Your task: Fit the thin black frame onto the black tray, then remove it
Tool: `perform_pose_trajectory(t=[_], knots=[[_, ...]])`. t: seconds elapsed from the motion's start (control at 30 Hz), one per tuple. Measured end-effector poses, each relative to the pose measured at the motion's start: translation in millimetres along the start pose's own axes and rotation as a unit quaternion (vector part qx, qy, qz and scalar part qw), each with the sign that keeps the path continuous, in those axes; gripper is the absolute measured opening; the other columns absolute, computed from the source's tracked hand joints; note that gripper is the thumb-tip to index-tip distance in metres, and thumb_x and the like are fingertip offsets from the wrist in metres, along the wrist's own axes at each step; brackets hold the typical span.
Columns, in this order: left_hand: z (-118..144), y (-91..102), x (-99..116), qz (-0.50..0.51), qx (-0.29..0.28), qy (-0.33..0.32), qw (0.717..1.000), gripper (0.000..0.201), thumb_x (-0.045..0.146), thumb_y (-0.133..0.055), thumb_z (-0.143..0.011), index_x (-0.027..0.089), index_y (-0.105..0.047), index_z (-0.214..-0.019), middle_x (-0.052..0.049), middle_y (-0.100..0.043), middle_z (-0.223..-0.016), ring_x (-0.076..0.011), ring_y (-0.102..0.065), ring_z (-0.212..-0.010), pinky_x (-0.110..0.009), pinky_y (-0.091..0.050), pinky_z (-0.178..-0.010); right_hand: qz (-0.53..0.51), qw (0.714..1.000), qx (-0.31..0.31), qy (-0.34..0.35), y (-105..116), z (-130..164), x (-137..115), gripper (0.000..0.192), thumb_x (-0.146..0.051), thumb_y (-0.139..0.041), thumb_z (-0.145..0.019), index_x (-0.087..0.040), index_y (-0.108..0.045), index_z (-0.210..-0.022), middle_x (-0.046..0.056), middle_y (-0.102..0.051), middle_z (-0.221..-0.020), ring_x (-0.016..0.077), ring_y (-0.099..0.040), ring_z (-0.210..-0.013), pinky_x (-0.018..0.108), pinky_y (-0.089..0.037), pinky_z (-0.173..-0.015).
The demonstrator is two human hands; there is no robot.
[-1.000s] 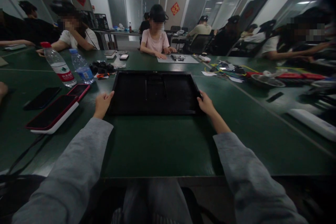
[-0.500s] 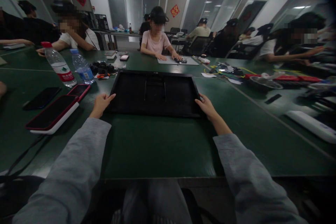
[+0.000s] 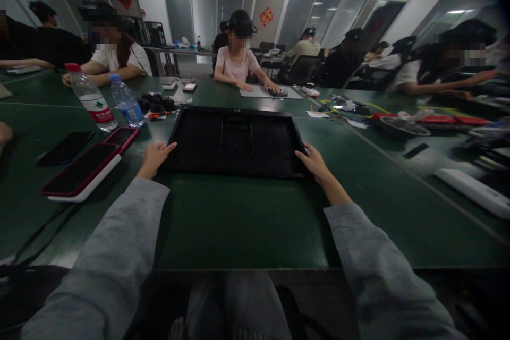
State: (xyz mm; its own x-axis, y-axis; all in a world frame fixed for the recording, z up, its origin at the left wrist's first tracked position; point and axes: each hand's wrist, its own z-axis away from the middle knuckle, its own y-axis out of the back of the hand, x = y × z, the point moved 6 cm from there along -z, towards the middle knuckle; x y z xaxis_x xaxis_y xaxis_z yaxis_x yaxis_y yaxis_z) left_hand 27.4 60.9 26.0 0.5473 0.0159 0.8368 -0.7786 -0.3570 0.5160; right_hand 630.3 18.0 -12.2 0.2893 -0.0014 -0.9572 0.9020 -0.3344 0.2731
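A flat black rectangular panel (image 3: pixel 235 141), like a monitor lying face down, rests on the green table (image 3: pixel 239 223) in front of me. My left hand (image 3: pixel 153 156) grips its near left corner, fingers laid on the edge. My right hand (image 3: pixel 314 162) grips its near right corner. Both grey sleeves reach forward from the table's near edge. Two thin metal rails run across the panel's middle.
Left of the panel lie phones in red cases (image 3: pixel 82 170), a black phone (image 3: pixel 66 147) and two water bottles (image 3: pixel 93 103). Small black parts (image 3: pixel 155 102) sit behind it. Cables and tools (image 3: pixel 398 119) and a white power strip (image 3: pixel 472 191) lie to the right. Other people sit around the table.
The panel's near edge has shifted slightly toward me, with both hands staying on its corners. The person opposite has moved a hand across the white sheet.
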Motion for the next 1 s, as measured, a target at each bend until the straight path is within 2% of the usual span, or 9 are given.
perform_pose_trajectory(t=[0.17,0.67,0.87,1.0], knots=[[2,0.0,2,0.006,-0.013,0.004,1.0,0.055,0.043,-0.077,-0.081,0.024,-0.031,-0.057,0.007,-0.03,-0.052,-0.0104,-0.029,-0.053,-0.026,-0.02,-0.051,0.012,1.0,0.0,0.015,0,-2,3,0.081,-0.055,-0.078,-0.076,-0.028,-0.055,-0.148,0.01,-0.079,-0.115,0.0321,-0.077,-0.107,0.055,-0.065,-0.097],[6,0.5,6,0.028,-0.024,0.0,0.999,0.053,0.042,-0.076,-0.08,0.025,-0.03,-0.057,0.006,-0.034,-0.05,-0.0104,-0.032,-0.051,-0.026,-0.021,-0.049,0.013,1.0,0.003,0.014,-1,3,-4,0.077,-0.052,-0.077,-0.078,-0.028,-0.056,-0.148,0.009,-0.077,-0.115,0.0315,-0.076,-0.108,0.055,-0.064,-0.099],[2,0.2,3,0.028,-0.011,-0.009,1.0,0.055,0.041,-0.077,-0.079,0.024,-0.03,-0.056,0.006,-0.033,-0.051,-0.01,-0.031,-0.052,-0.026,-0.022,-0.051,-0.009,1.0,0.007,0.003,-5,5,-7,0.076,-0.046,-0.078,-0.075,-0.029,-0.057,-0.145,0.008,-0.077,-0.12,0.0316,-0.074,-0.114,0.055,-0.062,-0.103],[6,2.0,8,0.032,-0.01,-0.003,0.999,0.055,0.042,-0.076,-0.081,0.024,-0.03,-0.056,0.006,-0.032,-0.051,-0.0101,-0.03,-0.052,-0.027,-0.021,-0.051,-0.011,1.0,0.011,-0.024,-4,8,-11,0.075,-0.038,-0.076,-0.074,-0.031,-0.056,-0.146,0.008,-0.077,-0.115,0.032,-0.076,-0.109,0.056,-0.063,-0.099]])
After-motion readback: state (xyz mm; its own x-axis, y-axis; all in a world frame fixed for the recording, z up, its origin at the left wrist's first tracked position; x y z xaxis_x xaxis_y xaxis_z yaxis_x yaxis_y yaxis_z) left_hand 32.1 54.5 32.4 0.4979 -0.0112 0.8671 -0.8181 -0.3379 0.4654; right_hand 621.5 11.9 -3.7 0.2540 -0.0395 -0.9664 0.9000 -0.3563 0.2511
